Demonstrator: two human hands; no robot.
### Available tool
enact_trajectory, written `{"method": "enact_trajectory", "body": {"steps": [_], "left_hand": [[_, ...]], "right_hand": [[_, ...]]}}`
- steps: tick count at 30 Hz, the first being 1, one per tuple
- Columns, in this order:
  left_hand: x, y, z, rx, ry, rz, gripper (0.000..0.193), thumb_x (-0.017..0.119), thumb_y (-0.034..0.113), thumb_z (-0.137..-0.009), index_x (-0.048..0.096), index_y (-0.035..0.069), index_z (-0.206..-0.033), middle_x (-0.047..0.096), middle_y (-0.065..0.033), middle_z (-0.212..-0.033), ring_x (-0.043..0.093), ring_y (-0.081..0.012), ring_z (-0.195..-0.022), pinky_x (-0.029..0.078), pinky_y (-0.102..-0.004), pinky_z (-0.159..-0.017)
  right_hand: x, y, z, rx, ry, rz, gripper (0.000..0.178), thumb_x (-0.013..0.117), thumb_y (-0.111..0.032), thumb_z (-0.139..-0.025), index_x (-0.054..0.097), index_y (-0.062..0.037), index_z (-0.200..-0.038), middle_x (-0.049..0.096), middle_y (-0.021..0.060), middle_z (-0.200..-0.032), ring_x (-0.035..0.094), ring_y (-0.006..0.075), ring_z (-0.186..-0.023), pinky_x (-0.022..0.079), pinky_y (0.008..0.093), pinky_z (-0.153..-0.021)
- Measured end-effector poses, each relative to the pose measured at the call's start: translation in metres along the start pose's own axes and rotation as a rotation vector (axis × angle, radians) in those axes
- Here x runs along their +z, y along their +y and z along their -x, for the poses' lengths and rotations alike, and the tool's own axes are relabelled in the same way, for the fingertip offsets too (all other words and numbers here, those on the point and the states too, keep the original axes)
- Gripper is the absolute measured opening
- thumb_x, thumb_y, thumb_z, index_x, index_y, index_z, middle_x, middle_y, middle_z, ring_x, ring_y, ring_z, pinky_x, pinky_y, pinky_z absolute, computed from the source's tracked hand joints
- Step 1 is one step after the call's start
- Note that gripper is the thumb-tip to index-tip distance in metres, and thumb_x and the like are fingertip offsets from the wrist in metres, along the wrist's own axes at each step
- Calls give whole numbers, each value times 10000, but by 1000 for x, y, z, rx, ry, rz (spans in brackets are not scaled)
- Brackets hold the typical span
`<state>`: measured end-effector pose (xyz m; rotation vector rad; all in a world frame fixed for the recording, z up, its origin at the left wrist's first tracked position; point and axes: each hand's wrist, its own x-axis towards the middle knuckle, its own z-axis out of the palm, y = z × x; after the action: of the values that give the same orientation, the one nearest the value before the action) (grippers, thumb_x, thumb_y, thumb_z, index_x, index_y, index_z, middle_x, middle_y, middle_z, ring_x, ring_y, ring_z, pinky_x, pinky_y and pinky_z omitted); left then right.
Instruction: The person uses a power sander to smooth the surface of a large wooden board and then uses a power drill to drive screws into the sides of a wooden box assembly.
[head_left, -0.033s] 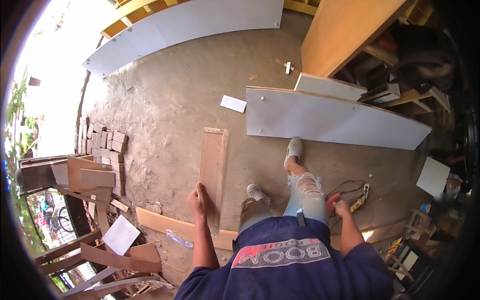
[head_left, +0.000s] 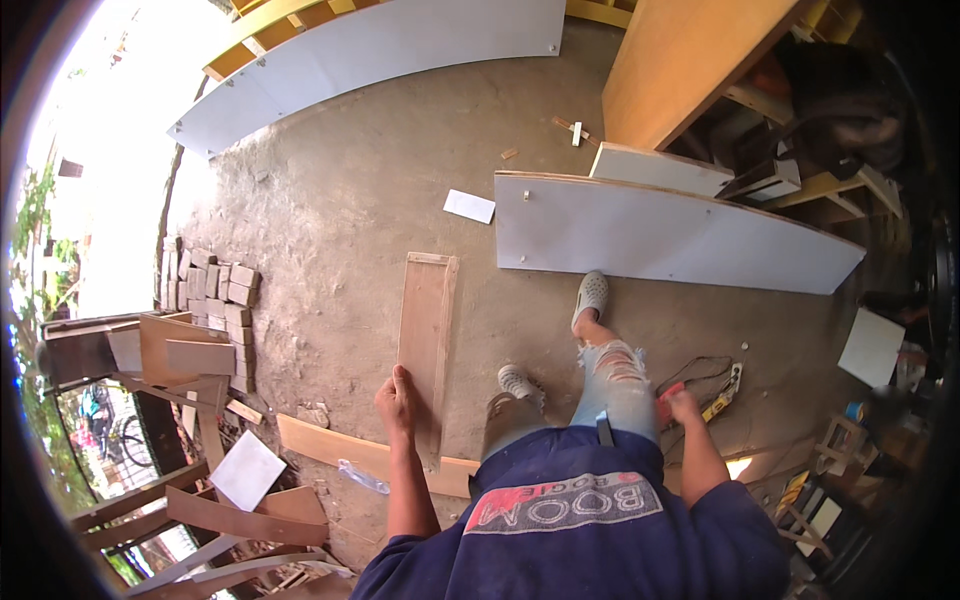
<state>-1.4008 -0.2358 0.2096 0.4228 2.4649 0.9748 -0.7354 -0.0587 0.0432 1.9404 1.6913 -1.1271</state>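
My left hand [head_left: 397,402] is closed round the left edge of a long, narrow wooden panel [head_left: 426,320], thumb on top. Pale strips run along the panel's far end and right side, and its near end reaches beside my left leg. By my right thigh, my right hand [head_left: 684,406] grips a red tool [head_left: 668,400]. Most of that tool is hidden by the hand and leg, so its exact kind does not show. A dark cord lies on the floor just beyond it, beside a yellow-and-black tool [head_left: 722,398].
A long white board [head_left: 660,235] lies ahead of my right foot; another white board [head_left: 400,60] stands at the far side. A small white piece [head_left: 468,206] is on the floor. Stacked bricks [head_left: 215,290] and wood offcuts [head_left: 245,515] are at left, a wooden cabinet panel [head_left: 690,70] at far right.
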Motion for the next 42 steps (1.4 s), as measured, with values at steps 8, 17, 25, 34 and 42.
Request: {"method": "enact_trajectory", "body": {"steps": [8,17,25,34,42], "left_hand": [[-125,62,41,114,-10,200,611,519,568,-1115,469,138,-684,395,105,-676,339,-37,-646,244,-272,-551],[-143,148,52,214,-18,354,615,508,587,-1112,490,141,-688,430,111,-673,354,-34,-633,252,-264,-560],[-82,271,59,359,-115,236,521,495,470,-1146,668,49,-893,634,10,-795,551,-75,-710,419,-260,-615],[-130,387,90,261,100,713,517,554,493,-1108,668,-11,-1090,725,-123,-1024,692,-192,-862,580,-377,-763],[-166,391,30,456,423,287,538,340,408,-1192,634,-37,-1125,658,-127,-1014,657,-211,-923,536,-360,-786]], "right_hand": [[-30,-274,17,-460,99,-414,437,762,-360,-953,724,-6,-1207,784,202,-1099,766,331,-1048,587,420,-932],[-52,-415,64,-763,89,-742,635,723,-395,-1018,554,13,-1474,641,218,-1428,616,335,-1339,474,416,-1134],[-137,-612,133,-1207,400,-1149,944,600,-158,-1027,-42,4,-1699,-21,223,-1788,-15,371,-1659,49,440,-1333],[-298,-715,-113,-845,170,-1410,732,361,-425,-1158,163,66,-1663,206,287,-1721,191,391,-1617,190,430,-1315],[-368,-787,191,-1695,460,-631,1191,756,-546,-896,71,-9,-1708,22,284,-1768,-23,429,-1651,12,568,-1317]]}}
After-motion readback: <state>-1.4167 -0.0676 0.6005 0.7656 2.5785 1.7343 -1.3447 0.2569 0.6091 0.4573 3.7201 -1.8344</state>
